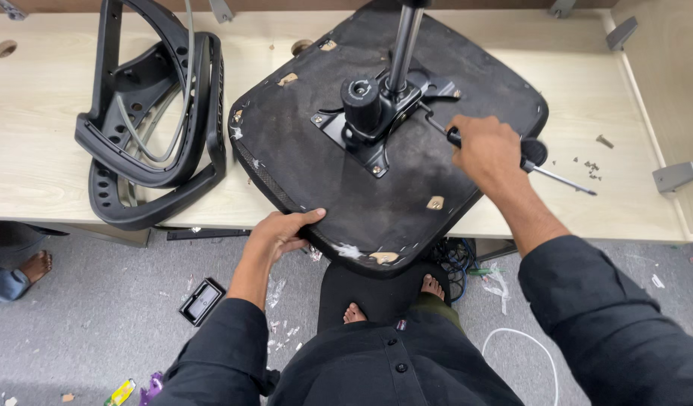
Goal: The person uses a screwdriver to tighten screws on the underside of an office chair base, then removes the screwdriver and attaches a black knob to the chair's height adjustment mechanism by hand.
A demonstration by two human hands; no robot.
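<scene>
Pale wooden desk [38, 162] carries an upturned chair seat [407, 188], overhanging the near edge. Left hand [275, 237] clamps that rim; right hand [485, 150] closes around a screwdriver [561, 179] beside the tilt mechanism [376, 113]. Hard pushing could tip the seat floorward.

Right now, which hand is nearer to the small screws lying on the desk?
Right. The right hand grips a screwdriver over the seat, just left of the screws. The left hand holds the chair seat at its near edge, far from them.
</scene>
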